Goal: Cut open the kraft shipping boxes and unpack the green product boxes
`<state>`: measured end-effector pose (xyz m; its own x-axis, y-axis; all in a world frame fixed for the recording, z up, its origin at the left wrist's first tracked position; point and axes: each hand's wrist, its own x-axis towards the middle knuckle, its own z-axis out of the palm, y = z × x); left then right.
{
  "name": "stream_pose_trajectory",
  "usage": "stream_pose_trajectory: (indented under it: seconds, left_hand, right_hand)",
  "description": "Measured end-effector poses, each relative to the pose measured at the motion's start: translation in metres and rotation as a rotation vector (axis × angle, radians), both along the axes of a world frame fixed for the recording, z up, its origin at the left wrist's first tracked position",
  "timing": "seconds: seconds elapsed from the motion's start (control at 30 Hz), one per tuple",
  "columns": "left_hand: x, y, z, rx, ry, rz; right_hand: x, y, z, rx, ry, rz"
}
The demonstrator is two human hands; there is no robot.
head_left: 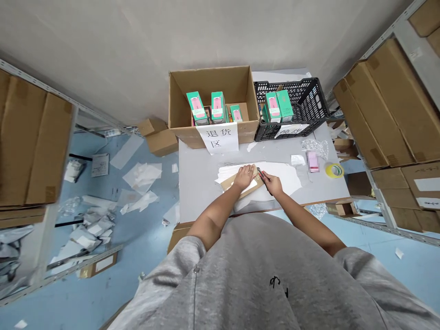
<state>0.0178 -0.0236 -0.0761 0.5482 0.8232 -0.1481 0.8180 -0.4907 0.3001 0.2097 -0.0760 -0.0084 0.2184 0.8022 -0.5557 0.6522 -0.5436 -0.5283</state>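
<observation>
A small flat cardboard box [256,184] with a white label lies slantwise on white paper sheets [288,178] at the front of the table. My left hand [244,177] is closed over its top, with the fingers reaching to its far edge. In my right hand [273,184] is a box cutter [261,176], dark with some red, its front end at the right end of the box. The blade itself is too small to make out.
A large open carton [215,133] and a black plastic crate [292,130], both holding green-and-pink boxes, stand at the table's back. Yellow tape [334,170], a pink packet [312,161] and bubble wrap [316,147] lie right. Shelves flank both sides; paper scraps [142,176] litter the floor.
</observation>
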Motion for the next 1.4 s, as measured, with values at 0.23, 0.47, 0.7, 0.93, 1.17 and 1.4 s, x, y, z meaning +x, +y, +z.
stream_pose_trajectory:
  seconds: [0.23,0.47,0.7,0.93,1.17,1.4]
  left_hand:
    - [0.0,0.003,-0.001,-0.005,0.005,-0.008]
    - [0.002,0.004,0.0,-0.005,-0.037,0.044]
    - [0.009,-0.001,0.001,0.0,-0.038,0.137]
    - [0.021,0.001,0.006,0.036,-0.059,0.321]
    - [0.021,0.002,0.006,0.01,0.003,0.519]
    - [0.017,0.006,0.009,-0.036,0.042,0.53]
  right_hand:
    - [-0.017,-0.001,-0.001,0.05,-0.25,0.184]
    - [-0.03,-0.011,0.007,-0.043,-0.393,0.26]
    - [-0.034,-0.024,0.011,-0.043,-0.43,0.28]
    - [-0.046,-0.003,0.004,0.007,-0.367,0.19]
    - [-0.072,0.018,-0.009,0.019,-0.279,0.133]
    - [-0.078,0.021,-0.011,0.008,-0.3,0.136]
